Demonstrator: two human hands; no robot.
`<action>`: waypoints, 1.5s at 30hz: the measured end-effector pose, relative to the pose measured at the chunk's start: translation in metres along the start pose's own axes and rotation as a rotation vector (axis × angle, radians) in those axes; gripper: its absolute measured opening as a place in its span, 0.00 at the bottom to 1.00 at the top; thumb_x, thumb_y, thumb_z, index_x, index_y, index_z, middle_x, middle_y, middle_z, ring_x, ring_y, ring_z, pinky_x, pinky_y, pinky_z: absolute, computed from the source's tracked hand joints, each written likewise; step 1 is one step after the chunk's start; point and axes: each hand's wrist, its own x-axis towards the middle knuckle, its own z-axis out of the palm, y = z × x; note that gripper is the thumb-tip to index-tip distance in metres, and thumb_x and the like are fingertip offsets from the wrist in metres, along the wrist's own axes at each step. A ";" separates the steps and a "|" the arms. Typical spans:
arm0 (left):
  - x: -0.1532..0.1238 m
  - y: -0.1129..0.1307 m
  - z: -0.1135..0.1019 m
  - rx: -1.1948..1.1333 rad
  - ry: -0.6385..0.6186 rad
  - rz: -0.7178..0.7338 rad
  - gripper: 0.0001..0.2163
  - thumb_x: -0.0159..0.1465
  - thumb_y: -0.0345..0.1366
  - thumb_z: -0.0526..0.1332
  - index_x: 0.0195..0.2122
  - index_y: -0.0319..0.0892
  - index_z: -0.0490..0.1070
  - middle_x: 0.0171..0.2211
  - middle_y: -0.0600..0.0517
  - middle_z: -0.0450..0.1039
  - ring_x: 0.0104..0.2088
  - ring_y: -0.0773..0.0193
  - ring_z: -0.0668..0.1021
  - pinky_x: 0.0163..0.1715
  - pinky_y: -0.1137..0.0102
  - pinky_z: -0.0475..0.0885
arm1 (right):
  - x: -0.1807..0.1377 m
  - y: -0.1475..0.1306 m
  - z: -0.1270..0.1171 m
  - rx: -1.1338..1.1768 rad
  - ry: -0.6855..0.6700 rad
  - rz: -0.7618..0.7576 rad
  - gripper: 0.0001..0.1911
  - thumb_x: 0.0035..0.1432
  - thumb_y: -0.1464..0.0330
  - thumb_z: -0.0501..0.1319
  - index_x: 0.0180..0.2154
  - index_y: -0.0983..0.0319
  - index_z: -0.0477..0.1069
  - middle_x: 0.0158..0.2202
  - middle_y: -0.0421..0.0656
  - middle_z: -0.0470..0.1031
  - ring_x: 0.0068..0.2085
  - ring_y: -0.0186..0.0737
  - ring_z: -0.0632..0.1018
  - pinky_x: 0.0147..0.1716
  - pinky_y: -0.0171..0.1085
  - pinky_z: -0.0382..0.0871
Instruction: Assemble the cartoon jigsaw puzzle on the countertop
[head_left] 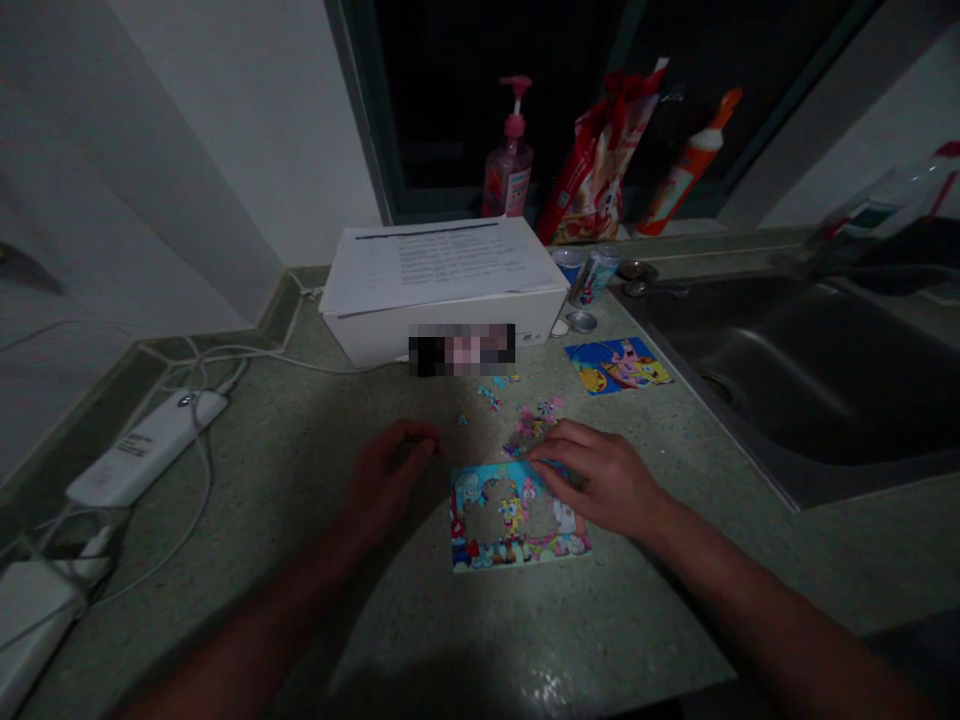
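Observation:
A small cartoon jigsaw puzzle (507, 515) lies on the counter, its border filled and gaps showing in the middle. My right hand (600, 470) reaches over its upper right corner, thumb and fingers drawn together at what looks like a small jigsaw piece by the top edge; the fingertips partly hide it. Loose jigsaw pieces (536, 418) are scattered just beyond the puzzle, with more pieces (490, 397) farther back. To the puzzle's left, my left hand (394, 468) hovers with loosely curled fingers, a small gap between thumb and forefinger, and nothing visible in it.
Behind the pieces stands a white box (442, 300) with printed paper on top. A cartoon picture card (619, 365) lies near the steel sink (780, 370). Cans (596, 275) stand beside the box. A power strip (146, 445) and cables lie left. A pump bottle (508, 170) stands behind.

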 end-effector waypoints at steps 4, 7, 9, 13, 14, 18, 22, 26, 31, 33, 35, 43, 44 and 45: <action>-0.002 -0.003 0.001 -0.023 -0.021 -0.014 0.07 0.63 0.42 0.63 0.36 0.47 0.78 0.33 0.51 0.81 0.38 0.55 0.82 0.46 0.60 0.76 | 0.000 0.001 0.003 -0.012 0.123 0.050 0.10 0.71 0.69 0.59 0.46 0.60 0.79 0.38 0.44 0.80 0.37 0.39 0.82 0.35 0.38 0.77; -0.002 -0.004 0.002 -0.012 -0.025 -0.019 0.07 0.63 0.43 0.64 0.36 0.47 0.78 0.32 0.50 0.81 0.38 0.54 0.82 0.46 0.60 0.76 | 0.000 0.003 0.006 -0.012 0.183 0.089 0.10 0.70 0.69 0.59 0.46 0.59 0.80 0.38 0.44 0.80 0.38 0.40 0.82 0.36 0.39 0.78; -0.002 -0.004 0.003 -0.015 -0.022 -0.023 0.08 0.63 0.43 0.64 0.35 0.47 0.78 0.32 0.50 0.81 0.38 0.54 0.82 0.45 0.60 0.76 | -0.001 0.005 0.007 -0.007 0.204 0.113 0.10 0.70 0.69 0.59 0.46 0.58 0.80 0.39 0.44 0.81 0.40 0.41 0.82 0.37 0.39 0.78; -0.002 -0.001 0.002 -0.031 -0.018 -0.018 0.07 0.63 0.43 0.64 0.35 0.47 0.78 0.31 0.51 0.80 0.38 0.54 0.82 0.46 0.60 0.76 | -0.003 0.007 0.008 -0.006 0.233 0.138 0.10 0.70 0.69 0.60 0.47 0.57 0.80 0.40 0.45 0.81 0.40 0.41 0.83 0.37 0.40 0.78; -0.002 -0.001 0.002 -0.029 -0.017 -0.011 0.07 0.63 0.42 0.63 0.35 0.47 0.78 0.32 0.51 0.81 0.38 0.55 0.82 0.46 0.60 0.76 | -0.003 0.006 0.008 -0.009 0.238 0.138 0.10 0.70 0.69 0.60 0.47 0.57 0.80 0.40 0.45 0.81 0.39 0.41 0.83 0.37 0.40 0.78; -0.003 -0.002 0.003 -0.019 -0.004 -0.002 0.07 0.64 0.41 0.63 0.36 0.47 0.79 0.32 0.51 0.81 0.39 0.55 0.82 0.47 0.61 0.75 | -0.002 0.006 0.009 -0.006 0.246 0.130 0.10 0.70 0.70 0.59 0.47 0.59 0.79 0.38 0.44 0.80 0.37 0.40 0.82 0.35 0.38 0.76; -0.002 0.001 0.002 -0.017 0.011 -0.008 0.07 0.64 0.41 0.62 0.35 0.46 0.78 0.33 0.51 0.81 0.39 0.55 0.81 0.46 0.61 0.75 | -0.002 0.006 0.010 0.006 0.245 0.144 0.10 0.70 0.70 0.59 0.47 0.58 0.79 0.39 0.44 0.80 0.38 0.40 0.82 0.36 0.39 0.76; -0.001 0.006 0.003 -0.021 0.024 -0.017 0.07 0.63 0.42 0.63 0.35 0.45 0.78 0.32 0.50 0.81 0.38 0.55 0.82 0.46 0.61 0.75 | -0.003 0.006 0.010 0.005 0.233 0.155 0.10 0.70 0.69 0.59 0.47 0.57 0.79 0.39 0.44 0.80 0.38 0.40 0.82 0.36 0.39 0.76; 0.001 0.004 0.003 -0.031 0.054 -0.001 0.08 0.63 0.42 0.63 0.36 0.45 0.78 0.33 0.51 0.81 0.39 0.55 0.82 0.47 0.62 0.75 | -0.002 0.003 0.010 0.017 0.236 0.126 0.10 0.70 0.70 0.60 0.47 0.60 0.79 0.38 0.44 0.80 0.38 0.40 0.82 0.36 0.38 0.76; 0.002 0.003 0.002 -0.043 0.067 0.015 0.08 0.63 0.42 0.63 0.36 0.45 0.78 0.33 0.51 0.81 0.39 0.55 0.82 0.47 0.62 0.75 | -0.002 0.003 0.010 0.020 0.239 0.122 0.10 0.70 0.71 0.60 0.48 0.60 0.79 0.39 0.45 0.80 0.38 0.40 0.82 0.36 0.38 0.76; 0.003 0.001 0.001 -0.049 0.081 0.039 0.07 0.63 0.41 0.63 0.36 0.45 0.78 0.33 0.51 0.81 0.39 0.56 0.82 0.47 0.63 0.75 | -0.002 0.003 0.011 0.027 0.239 0.112 0.11 0.70 0.71 0.60 0.48 0.59 0.79 0.40 0.44 0.80 0.39 0.40 0.82 0.37 0.38 0.76; 0.005 -0.005 -0.002 -0.080 0.082 0.041 0.09 0.63 0.42 0.64 0.37 0.44 0.78 0.32 0.52 0.81 0.38 0.56 0.82 0.46 0.63 0.74 | -0.002 0.015 0.013 0.050 0.267 0.134 0.11 0.70 0.71 0.60 0.49 0.57 0.79 0.40 0.44 0.80 0.38 0.40 0.81 0.35 0.39 0.74; 0.006 -0.007 -0.003 -0.073 0.071 0.042 0.09 0.63 0.42 0.64 0.37 0.44 0.78 0.32 0.52 0.81 0.38 0.56 0.82 0.45 0.63 0.74 | -0.003 0.018 0.013 0.057 0.280 0.139 0.11 0.70 0.71 0.60 0.49 0.57 0.79 0.40 0.44 0.80 0.38 0.40 0.80 0.35 0.39 0.73; 0.007 -0.008 -0.003 -0.069 0.057 0.046 0.09 0.63 0.42 0.64 0.37 0.44 0.78 0.32 0.52 0.81 0.38 0.57 0.82 0.45 0.63 0.74 | -0.003 0.021 0.013 0.070 0.292 0.142 0.11 0.69 0.71 0.60 0.49 0.57 0.79 0.39 0.43 0.79 0.37 0.40 0.80 0.34 0.38 0.73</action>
